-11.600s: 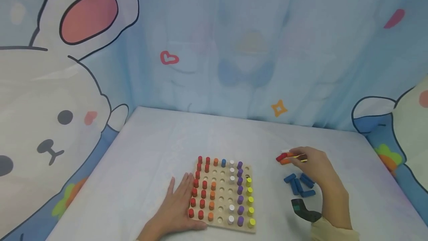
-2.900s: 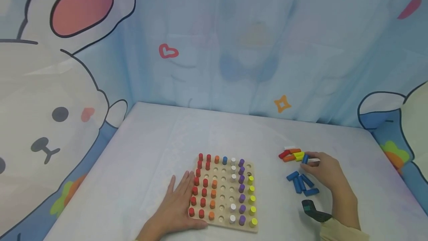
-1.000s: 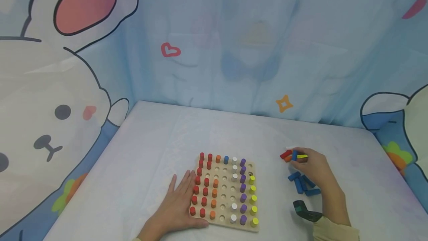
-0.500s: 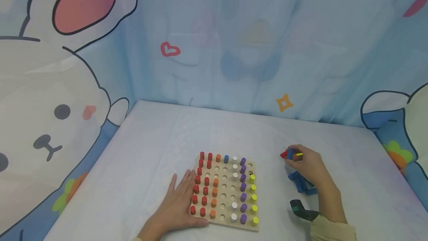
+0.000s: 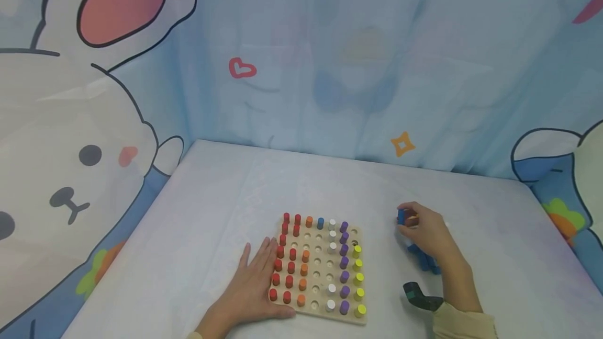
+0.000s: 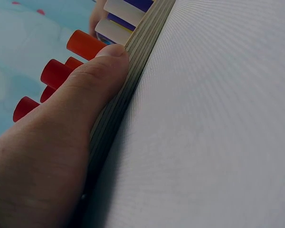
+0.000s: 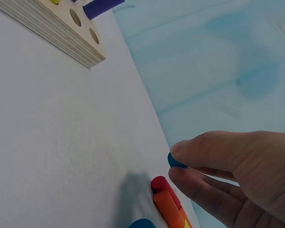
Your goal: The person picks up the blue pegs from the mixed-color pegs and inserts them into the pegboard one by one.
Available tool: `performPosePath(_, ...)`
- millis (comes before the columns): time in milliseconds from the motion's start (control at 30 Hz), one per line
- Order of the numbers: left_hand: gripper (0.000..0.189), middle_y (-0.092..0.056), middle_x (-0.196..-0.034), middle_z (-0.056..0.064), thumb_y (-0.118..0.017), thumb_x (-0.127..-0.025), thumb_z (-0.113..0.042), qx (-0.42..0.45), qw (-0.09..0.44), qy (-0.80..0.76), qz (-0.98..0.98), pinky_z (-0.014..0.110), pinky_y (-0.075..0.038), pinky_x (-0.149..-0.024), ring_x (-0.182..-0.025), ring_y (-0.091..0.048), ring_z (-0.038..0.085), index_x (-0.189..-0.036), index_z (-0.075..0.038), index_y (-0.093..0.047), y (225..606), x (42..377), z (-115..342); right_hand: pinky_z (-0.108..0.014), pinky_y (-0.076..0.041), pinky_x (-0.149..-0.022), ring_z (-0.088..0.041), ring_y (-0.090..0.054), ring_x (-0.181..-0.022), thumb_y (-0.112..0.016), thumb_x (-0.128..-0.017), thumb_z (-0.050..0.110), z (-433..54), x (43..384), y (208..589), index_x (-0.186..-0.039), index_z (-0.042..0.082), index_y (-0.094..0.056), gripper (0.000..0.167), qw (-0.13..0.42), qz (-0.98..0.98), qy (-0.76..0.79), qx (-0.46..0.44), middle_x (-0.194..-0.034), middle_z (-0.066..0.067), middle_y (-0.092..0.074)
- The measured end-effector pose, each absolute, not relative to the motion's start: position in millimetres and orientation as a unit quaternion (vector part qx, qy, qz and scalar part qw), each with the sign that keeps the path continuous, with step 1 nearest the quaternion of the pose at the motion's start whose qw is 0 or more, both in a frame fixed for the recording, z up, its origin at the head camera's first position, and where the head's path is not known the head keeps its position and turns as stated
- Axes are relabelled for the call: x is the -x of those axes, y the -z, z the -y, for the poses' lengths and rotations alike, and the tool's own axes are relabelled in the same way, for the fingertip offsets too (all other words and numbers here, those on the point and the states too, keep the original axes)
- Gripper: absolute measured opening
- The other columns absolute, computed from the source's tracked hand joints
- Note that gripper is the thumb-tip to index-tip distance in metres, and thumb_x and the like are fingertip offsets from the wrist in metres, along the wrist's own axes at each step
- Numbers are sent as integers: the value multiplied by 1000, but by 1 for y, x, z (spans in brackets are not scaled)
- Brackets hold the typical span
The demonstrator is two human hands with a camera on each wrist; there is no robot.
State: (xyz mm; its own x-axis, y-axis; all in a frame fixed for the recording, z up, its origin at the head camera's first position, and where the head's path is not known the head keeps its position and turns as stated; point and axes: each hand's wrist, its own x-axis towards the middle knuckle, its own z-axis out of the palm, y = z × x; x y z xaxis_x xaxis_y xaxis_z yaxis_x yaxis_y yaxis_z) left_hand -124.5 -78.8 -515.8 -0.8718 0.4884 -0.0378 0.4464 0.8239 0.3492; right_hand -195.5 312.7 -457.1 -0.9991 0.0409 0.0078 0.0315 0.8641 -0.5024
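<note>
A square wooden pegboard (image 5: 330,318) carries columns of red, orange, blue, white, purple and yellow pegs, with several bare holes. My left hand (image 5: 249,289) lies along its left side, fingers straight, the thumb (image 6: 97,71) against the front edge. To the right of the board, my right hand (image 5: 426,229) pinches a blue peg (image 5: 401,217) between thumb and fingertips, above the table. In the right wrist view only the end of that peg (image 7: 175,162) shows. A red peg (image 7: 159,183) and an orange peg (image 7: 168,209) lie below the hand, mostly hidden in the head view.
Several loose blue pegs (image 5: 426,261) lie in a heap under the right forearm. A dark wrist device (image 5: 421,297) sticks out beside the right sleeve (image 5: 464,323). A cartoon-printed blue curtain (image 5: 292,93) stands behind the white table (image 5: 226,187).
From mixed loose pegs, my right hand came to pinch a blue peg by 2.9 s ago, then moved left with it past the loose pegs. The left hand stays at the pegboard.
</note>
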Motion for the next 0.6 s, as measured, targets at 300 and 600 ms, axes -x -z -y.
performPosePath(300,130,-6,-161,3,-39,-61,-95,-248,58,-164,-953,57,4,-117,-150,-2,20,-154,-12,-3,516,125,78,-45,-57,-74,-35,-65,-94,-71,-80,7,-303,198,458,-122,3,-54,45,11,969,-246,-1,-110,-23,-63)
performPosePath(600,130,-6,-162,2,-40,-60,-95,-245,58,-168,-953,56,4,-117,-150,-2,19,-154,-12,-4,517,125,79,-42,-57,-77,-30,-65,-95,-73,-81,9,-291,201,460,-121,5,-57,44,-2,967,-256,-6,-111,-19,-64)
